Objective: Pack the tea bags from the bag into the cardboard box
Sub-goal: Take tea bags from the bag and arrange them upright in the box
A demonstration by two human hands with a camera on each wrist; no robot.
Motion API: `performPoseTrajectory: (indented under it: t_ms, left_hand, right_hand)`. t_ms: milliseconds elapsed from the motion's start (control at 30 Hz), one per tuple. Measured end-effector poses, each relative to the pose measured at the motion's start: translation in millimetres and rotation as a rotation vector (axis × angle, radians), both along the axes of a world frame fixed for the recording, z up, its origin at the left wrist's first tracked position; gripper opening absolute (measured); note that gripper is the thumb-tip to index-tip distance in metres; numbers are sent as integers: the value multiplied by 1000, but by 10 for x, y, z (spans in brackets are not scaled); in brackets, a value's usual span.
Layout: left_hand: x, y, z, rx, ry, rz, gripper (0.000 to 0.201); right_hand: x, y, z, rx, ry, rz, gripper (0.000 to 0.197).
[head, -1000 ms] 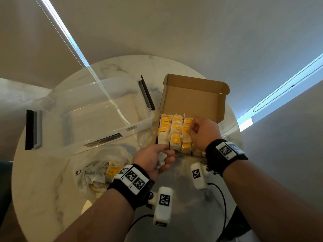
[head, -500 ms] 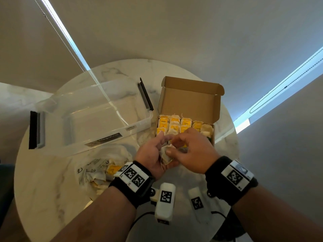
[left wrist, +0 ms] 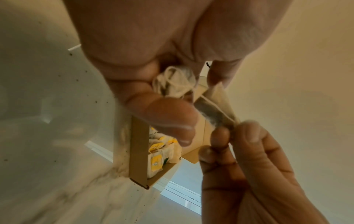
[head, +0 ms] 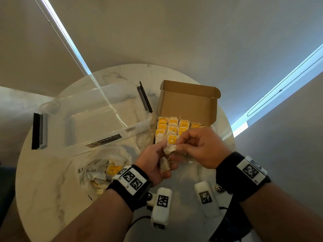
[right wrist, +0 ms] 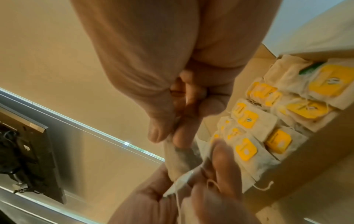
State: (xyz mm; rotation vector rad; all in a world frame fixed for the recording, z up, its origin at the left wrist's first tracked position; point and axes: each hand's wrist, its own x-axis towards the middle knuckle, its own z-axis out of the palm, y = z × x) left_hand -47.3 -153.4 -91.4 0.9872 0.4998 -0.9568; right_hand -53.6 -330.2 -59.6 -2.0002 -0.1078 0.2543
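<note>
The open cardboard box [head: 187, 102] stands on the round table with rows of yellow-tagged tea bags [head: 172, 127] in it. Just in front of the box, my left hand [head: 161, 155] holds a small bunch of tea bags [head: 165, 165] in its curled fingers; the left wrist view shows one crumpled tea bag [left wrist: 174, 84] in the palm. My right hand [head: 180, 145] pinches one tea bag [head: 170, 148] between thumb and forefinger, and its string still runs into the left hand. The same pinch shows in the right wrist view [right wrist: 180, 157]. The crumpled plastic bag [head: 104, 165] lies at the left with several tea bags inside.
A clear plastic storage bin [head: 90, 119] with black handles stands left of the box. The marble table edge [head: 229, 137] runs close behind the box on the right. Loose tea dust lies on the table beside the box [left wrist: 138, 145].
My right hand left the box, came back to my left hand and took hold of one tea bag there. Both hands have risen slightly in front of the box.
</note>
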Motion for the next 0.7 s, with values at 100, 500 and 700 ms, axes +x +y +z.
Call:
performPoseTrajectory:
  t_ms: [100, 500, 700]
  left_hand:
    - [-22, 22, 21, 15, -29, -41, 19]
    - [-51, -57, -62, 109, -162, 29, 8]
    - [-127, -95, -133, 219, -147, -31, 8]
  right_hand:
    - [21, -93, 39, -94, -70, 115, 9]
    - [-88, 9, -196, 85, 324, -223, 22]
    - [-49, -129, -306, -115, 182, -238, 6]
